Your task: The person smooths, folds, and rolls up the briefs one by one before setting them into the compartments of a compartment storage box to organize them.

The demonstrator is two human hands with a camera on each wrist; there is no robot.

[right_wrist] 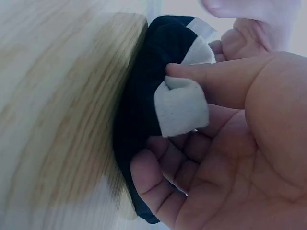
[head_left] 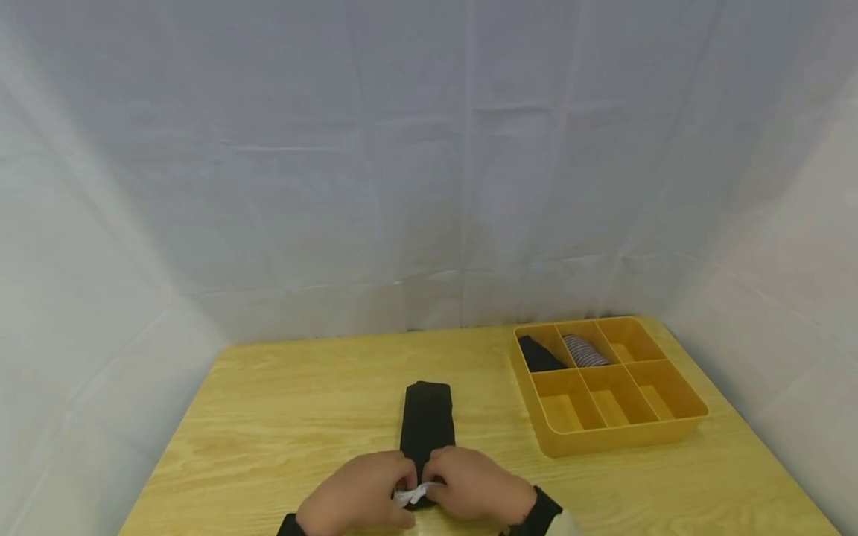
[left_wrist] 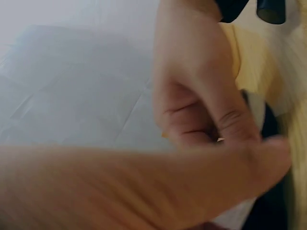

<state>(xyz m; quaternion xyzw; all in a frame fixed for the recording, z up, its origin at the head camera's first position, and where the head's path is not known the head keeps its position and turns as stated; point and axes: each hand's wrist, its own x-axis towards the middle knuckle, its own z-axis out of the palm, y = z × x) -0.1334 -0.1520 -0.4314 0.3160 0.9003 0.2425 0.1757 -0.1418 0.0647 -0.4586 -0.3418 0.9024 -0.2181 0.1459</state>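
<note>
A long black sock (head_left: pixel 427 417) lies on the wooden table, its length running away from me. White fabric (right_wrist: pixel 184 108) shows at its near end, bunched between my hands. My left hand (head_left: pixel 362 487) pinches this white part from the left, thumb and fingers drawn together. From the other side my right hand (head_left: pixel 479 484) grips it too; in the right wrist view the thumb lies on the white edge and the fingers curl under the black cloth. In the left wrist view the left thumb (left_wrist: pixel 230 167) covers most of the sock.
A yellow divided box (head_left: pixel 623 434) stands on the table (head_left: pixel 288 409) at the right. Folded black cloth (head_left: pixel 538 356) and a grey striped piece (head_left: pixel 585 352) sit in two of its back compartments. White sheeting (head_left: pixel 429 186) hangs behind the table and at both sides.
</note>
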